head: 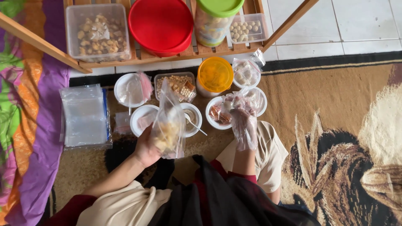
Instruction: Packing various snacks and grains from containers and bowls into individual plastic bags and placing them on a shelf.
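The person sits on a brown patterned carpet (335,109) with a dark animal figure woven in it. Beyond the carpet is a white tiled floor (335,25), and on the left lies a cloth in purple, orange and green (25,104). A low wooden rack (167,56) stands at the top. It carries a clear box of brown snacks (98,33), a red round lid (161,25), a jar with a green lid (215,19) and a small clear box of pale round pieces (247,28).

On the carpet, near the knees, there are several white bowls (142,118), a clear tub of nuts (176,86), a tub with an orange lid (215,75), a small bag already filled (246,72) and a stack of empty plastic bags (83,115).

The left hand (146,148) holds a clear plastic bag (169,125) upright, just in front of the body and over the bowls. The fingers are closed around its lower part. The bag is thin and wrinkled, its mouth stands open at the top, and yellowish pieces of snack lie at its bottom — the upper half looks empty.

The right hand (243,121) wears a loose clear plastic glove. It reaches into a white bowl (217,113) with reddish-brown food. The fingers are bent down together — I cannot tell if they grip something.
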